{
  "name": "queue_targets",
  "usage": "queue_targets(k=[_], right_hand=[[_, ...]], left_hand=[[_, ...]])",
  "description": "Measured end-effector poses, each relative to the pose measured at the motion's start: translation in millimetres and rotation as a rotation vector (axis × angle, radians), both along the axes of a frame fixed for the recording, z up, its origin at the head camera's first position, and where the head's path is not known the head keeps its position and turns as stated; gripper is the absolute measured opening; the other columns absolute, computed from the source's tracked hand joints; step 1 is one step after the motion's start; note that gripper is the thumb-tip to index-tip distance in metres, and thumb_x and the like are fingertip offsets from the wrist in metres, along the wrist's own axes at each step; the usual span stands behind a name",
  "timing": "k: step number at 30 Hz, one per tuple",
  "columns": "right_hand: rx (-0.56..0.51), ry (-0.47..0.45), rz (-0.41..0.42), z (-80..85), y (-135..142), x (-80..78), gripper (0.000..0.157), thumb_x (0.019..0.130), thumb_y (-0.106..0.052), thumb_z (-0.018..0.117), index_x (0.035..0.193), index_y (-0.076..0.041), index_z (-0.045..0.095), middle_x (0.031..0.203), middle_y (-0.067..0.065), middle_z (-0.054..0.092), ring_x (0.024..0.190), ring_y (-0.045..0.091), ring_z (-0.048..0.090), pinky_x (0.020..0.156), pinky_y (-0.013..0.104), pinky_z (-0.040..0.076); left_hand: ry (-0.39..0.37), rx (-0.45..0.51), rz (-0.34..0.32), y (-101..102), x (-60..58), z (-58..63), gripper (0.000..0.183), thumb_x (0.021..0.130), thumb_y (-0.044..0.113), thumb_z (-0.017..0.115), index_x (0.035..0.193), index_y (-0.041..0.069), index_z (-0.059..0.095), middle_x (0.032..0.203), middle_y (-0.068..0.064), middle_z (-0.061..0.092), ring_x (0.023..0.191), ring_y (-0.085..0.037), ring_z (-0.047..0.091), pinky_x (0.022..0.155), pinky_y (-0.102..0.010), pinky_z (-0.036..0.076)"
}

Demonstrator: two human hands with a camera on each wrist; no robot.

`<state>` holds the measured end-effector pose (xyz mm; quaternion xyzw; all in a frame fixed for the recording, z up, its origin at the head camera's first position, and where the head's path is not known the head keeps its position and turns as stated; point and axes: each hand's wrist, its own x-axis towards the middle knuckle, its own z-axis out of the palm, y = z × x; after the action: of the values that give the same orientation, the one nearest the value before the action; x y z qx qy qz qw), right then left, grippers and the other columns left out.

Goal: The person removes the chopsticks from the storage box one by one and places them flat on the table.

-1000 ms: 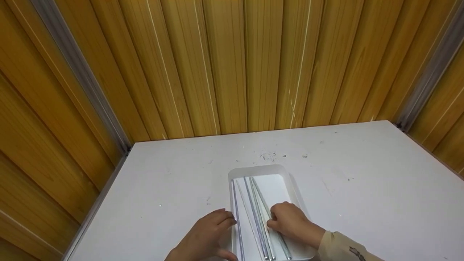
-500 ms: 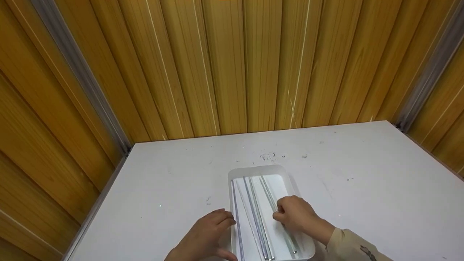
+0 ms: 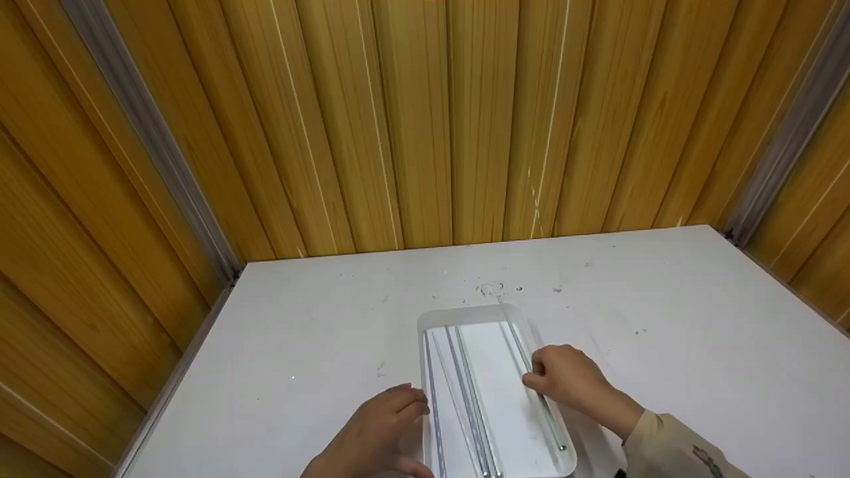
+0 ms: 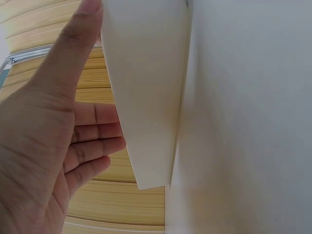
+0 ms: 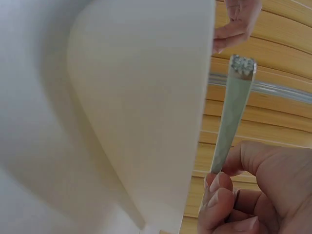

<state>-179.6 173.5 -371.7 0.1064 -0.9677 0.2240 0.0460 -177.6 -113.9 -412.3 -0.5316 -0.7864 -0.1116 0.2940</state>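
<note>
My right hand (image 3: 571, 380) pinches a pale green chopstick (image 3: 513, 332) with a silver, glittering end cap (image 5: 242, 65). The chopstick slants over the right side of a white rectangular tray (image 3: 458, 317), its far tip crossing the tray's back rim in the head view. Inside the tray lie several more chopsticks: a purple chopstick (image 3: 433, 398) along the left wall, a whitish chopstick (image 3: 451, 390), and a purple and green pair (image 3: 473, 392) near the middle. My left hand (image 3: 375, 428) rests at the tray's left rim, fingers loosely extended against its outer wall (image 4: 144, 97).
The tray stands near the front of a white table (image 3: 319, 332) with dark scuff marks behind it. Wood-patterned panels (image 3: 412, 133) close off the back and both sides, with grey metal posts (image 3: 159, 139) at the corners.
My right hand has moved the green chopstick rightward, away from the pair in the middle and up above the tray's right side. My left hand has stayed at the left rim.
</note>
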Motion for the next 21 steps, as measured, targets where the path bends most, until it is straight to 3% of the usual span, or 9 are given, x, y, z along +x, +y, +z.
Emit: queue_targets(k=[3, 6, 13, 21], right_hand=[[-0.004, -0.038, 0.001, -28.7, 23, -22.0, 0.025, 0.077, -0.011, 0.060, 0.056, -0.012, 0.046, 0.054, -0.005, 0.040, 0.050, 0.008, 0.035, 0.045, 0.017, 0.023], [-0.024, -0.061, -0.004, -39.3, 34, -30.5, 0.025, 0.076, -0.013, 0.060, 0.055, -0.014, 0.046, 0.053, -0.006, 0.041, 0.049, 0.009, 0.036, 0.044, 0.017, 0.025], [-0.002, -0.084, -0.068, -38.8, 46, -30.1, 0.029, 0.079, -0.014, 0.061, 0.056, -0.015, 0.043, 0.054, -0.006, 0.039, 0.050, 0.009, 0.035, 0.046, 0.018, 0.025], [-0.011, -0.131, -0.072, -48.2, 59, -33.3, 0.031, 0.083, -0.016, 0.063, 0.058, -0.014, 0.045, 0.053, -0.005, 0.043, 0.050, 0.010, 0.038, 0.046, 0.019, 0.028]], left_hand=[[-0.056, 0.008, 0.060, 0, -10.3, -29.9, 0.078, 0.053, 0.072, 0.073, 0.096, 0.008, 0.063, 0.103, 0.001, 0.063, 0.098, -0.010, 0.061, 0.099, -0.028, 0.053], [-0.075, 0.034, 0.075, 0, -13.8, -41.6, 0.079, 0.052, 0.073, 0.072, 0.097, 0.008, 0.063, 0.105, 0.002, 0.063, 0.100, -0.008, 0.060, 0.099, -0.028, 0.053], [-0.130, 0.012, 0.085, 0, -11.5, -36.8, 0.079, 0.058, 0.074, 0.068, 0.101, 0.008, 0.063, 0.108, 0.001, 0.063, 0.103, -0.008, 0.061, 0.101, -0.030, 0.052], [-0.165, 0.041, 0.066, 2, -11.1, -36.6, 0.078, 0.059, 0.072, 0.071, 0.103, 0.008, 0.063, 0.108, 0.002, 0.063, 0.102, -0.008, 0.061, 0.098, -0.030, 0.055]])
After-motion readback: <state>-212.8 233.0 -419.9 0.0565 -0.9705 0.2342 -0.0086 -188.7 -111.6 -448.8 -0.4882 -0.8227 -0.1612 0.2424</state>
